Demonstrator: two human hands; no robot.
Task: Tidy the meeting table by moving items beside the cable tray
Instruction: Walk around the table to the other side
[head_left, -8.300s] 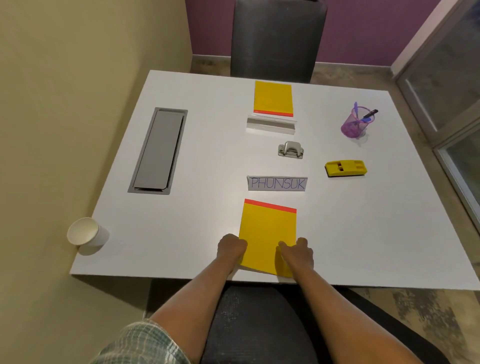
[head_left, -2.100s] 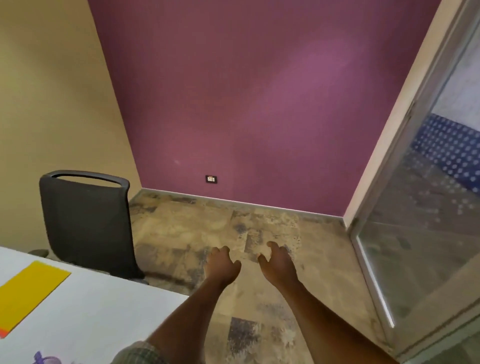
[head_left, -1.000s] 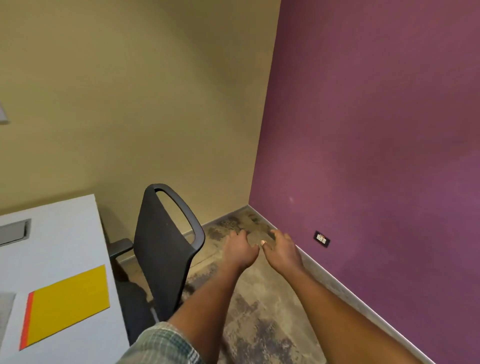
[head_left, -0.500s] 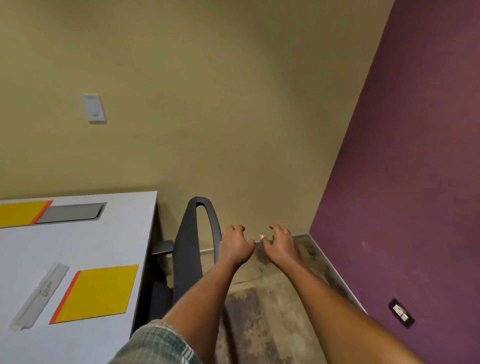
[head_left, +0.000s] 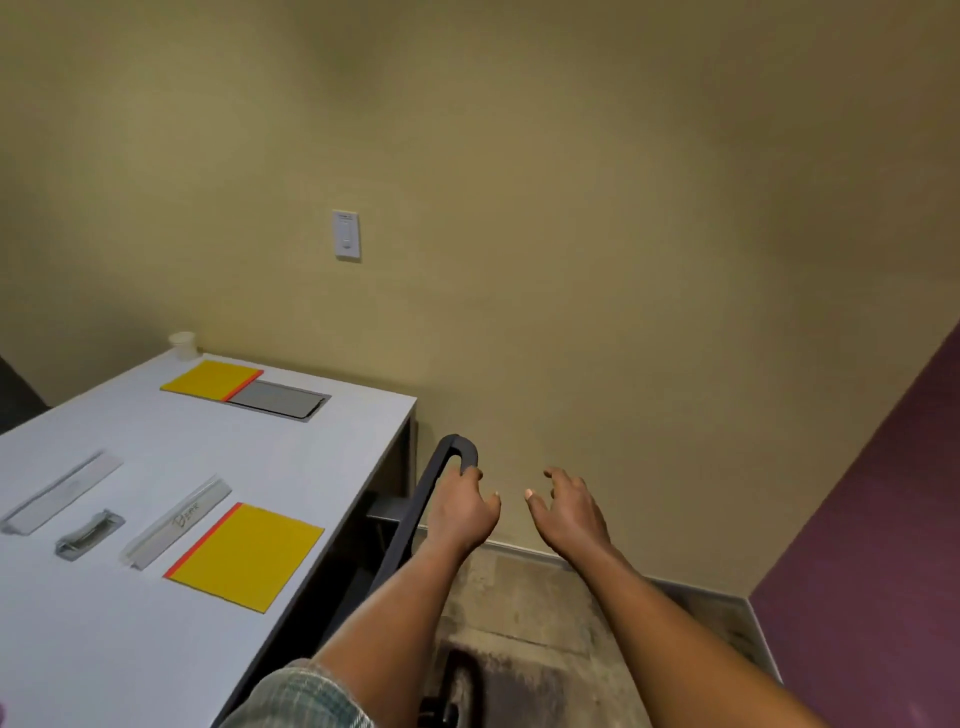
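The white meeting table (head_left: 156, 649) fills the lower left. Its grey cable tray (head_left: 280, 400) sits near the far edge, with one yellow notepad (head_left: 210, 380) lying against the tray's left end. A second yellow notepad (head_left: 247, 556) lies near the table's right edge. Two clear name-plate holders (head_left: 179, 519) (head_left: 60, 491) and a metal clip (head_left: 89, 535) lie left of it. My left hand (head_left: 460, 512) hangs beside the table by the chair back, fingers curled, holding nothing. My right hand (head_left: 569, 512) is beside it, fingers spread, empty.
A dark office chair (head_left: 415, 519) stands edge-on between the table and my arms. A paper cup (head_left: 183, 345) sits at the table's far corner. A beige wall with a switch plate (head_left: 346, 234) is ahead; a purple wall (head_left: 883, 545) rises at right.
The view has swung left, bringing more of the table, the tray and the cup into sight. Both empty hands stay out in front; one notepad now lies by the tray.
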